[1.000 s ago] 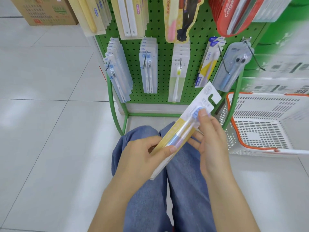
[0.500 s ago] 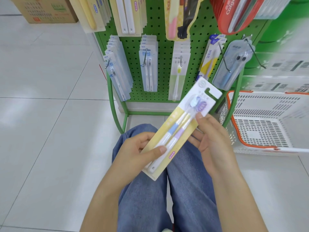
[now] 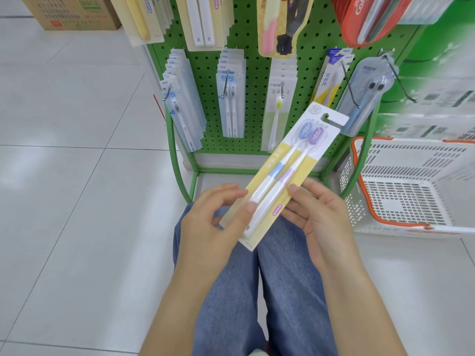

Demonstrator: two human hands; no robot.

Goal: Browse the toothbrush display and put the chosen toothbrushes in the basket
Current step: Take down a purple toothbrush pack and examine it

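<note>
White floor tiles spread behind a green pegboard rack hung with toothbrush packs at top centre. Mid-frame, the left hand and right hand both pinch a yellow two-toothbrush pack, tilted above denim knees. At right sits the white basket with its orange rim.

Bright even light; soft glare on floor tiles; right edge smeared, perhaps lens distortion.

Glossy pale floor tiles, cardboard box beyond.
</note>
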